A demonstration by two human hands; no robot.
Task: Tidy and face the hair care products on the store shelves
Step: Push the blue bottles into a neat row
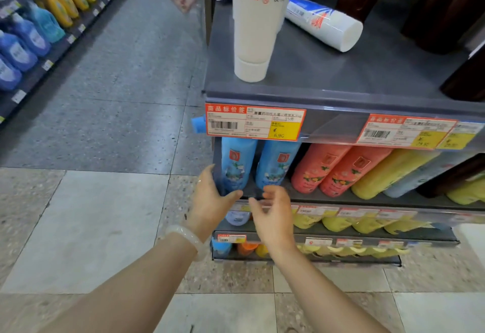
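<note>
Two light blue bottles stand at the left end of the second shelf: the left one (237,164) and the right one (277,166). My left hand (212,196) reaches toward the base of the left bottle, fingers spread and slightly bent, holding nothing. My right hand (273,212) hovers just below the right bottle's base with fingers loosely curled, also empty. Beside them stand two coral bottles (338,170) and a yellow bottle (388,172). On the top shelf a white tube (256,23) stands cap down, and another white tube (322,23) lies on its side.
Dark brown bottles (446,10) fill the top shelf's right side. Price tags (256,122) line the shelf edge. Lower shelves hold yellow bottles (341,221). Across the aisle floor (126,75), a rack holds blue and yellow bottles (34,33).
</note>
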